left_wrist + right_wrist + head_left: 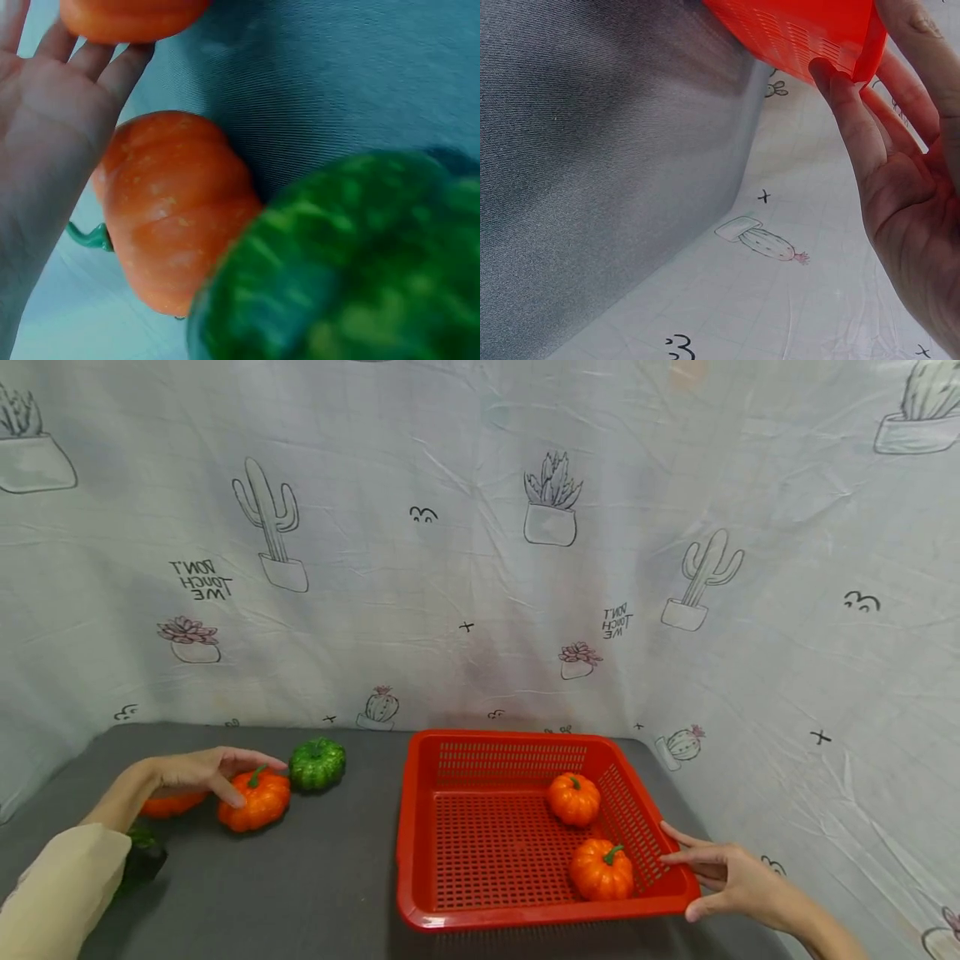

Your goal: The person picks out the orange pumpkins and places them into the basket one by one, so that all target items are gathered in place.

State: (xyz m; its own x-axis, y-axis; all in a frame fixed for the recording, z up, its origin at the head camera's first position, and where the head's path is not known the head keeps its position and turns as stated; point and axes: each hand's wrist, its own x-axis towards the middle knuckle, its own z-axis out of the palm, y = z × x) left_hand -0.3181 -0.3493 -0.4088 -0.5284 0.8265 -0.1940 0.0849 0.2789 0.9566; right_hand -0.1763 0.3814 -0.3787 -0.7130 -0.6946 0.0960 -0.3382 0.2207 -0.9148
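Observation:
In the head view my left hand (206,771) is around a small orange pumpkin (258,802) on the table, thumb on the near side and fingers over the far side. Its fingers reach behind that pumpkin at the top of the left wrist view. My right hand (738,881) holds the near right corner of a red plastic basket (517,920), with its thumb at the rim and fingers along the side wall. Inside the basket lie two orange pumpkins, one farther back (573,799) and one nearer (602,870).
A green pumpkin (317,765) stands just right of the left hand. Another orange pumpkin (171,805) is partly hidden by that hand. A dark green one (142,858) sits by the left sleeve. Behind the grey table (322,893) hangs a printed white cloth (375,568).

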